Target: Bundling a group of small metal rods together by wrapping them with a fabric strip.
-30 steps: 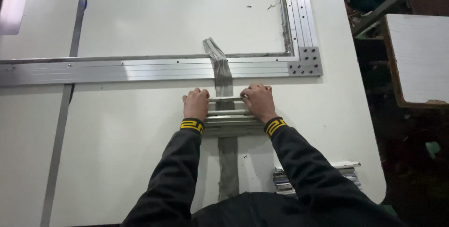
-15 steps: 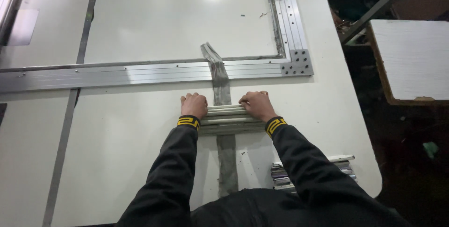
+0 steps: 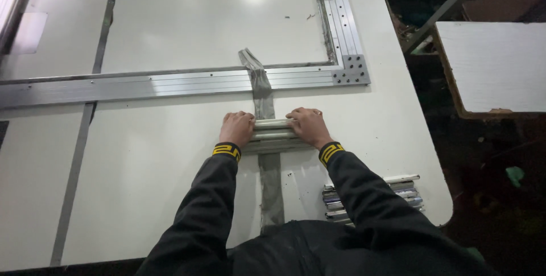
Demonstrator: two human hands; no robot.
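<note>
A short bundle of pale metal strips (image 3: 273,135) lies across a strip of grey tape (image 3: 271,179) on the white table (image 3: 142,162). My left hand (image 3: 237,128) grips the bundle's left end and my right hand (image 3: 307,126) grips its right end, fingers curled over the top. Both arms are in dark sleeves with yellow and black cuffs. The tape runs away from me, up and over a long aluminium rail (image 3: 142,85) just beyond the bundle.
The aluminium rail meets a second rail (image 3: 340,14) at a bolted corner plate (image 3: 352,71). A stack of more metal strips (image 3: 369,199) lies by my right elbow near the table's edge. A white board (image 3: 495,65) stands off to the right over a dark floor.
The view has shifted slightly and my hands with the bundle sit a little lower in it. The grip on the bundle is unchanged.
</note>
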